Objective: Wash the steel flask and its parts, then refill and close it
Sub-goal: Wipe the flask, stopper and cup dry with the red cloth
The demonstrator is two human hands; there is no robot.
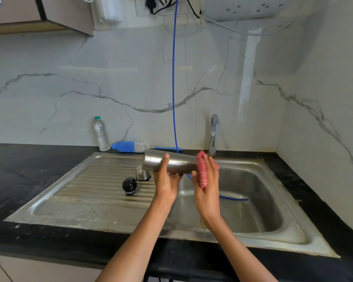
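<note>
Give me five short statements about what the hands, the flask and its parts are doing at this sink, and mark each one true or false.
1. The left hand holds the steel flask sideways above the sink. True.
2. The right hand presses a blue sponge on the flask. False: it holds a pink cloth there.
3. The black stopper lies on the ribbed draining board. True.
4. The bottle brush is inside the flask. False: it lies at the back of the counter beside the plastic water bottle.
5. Water runs from the tap. False: no stream shows.
</note>
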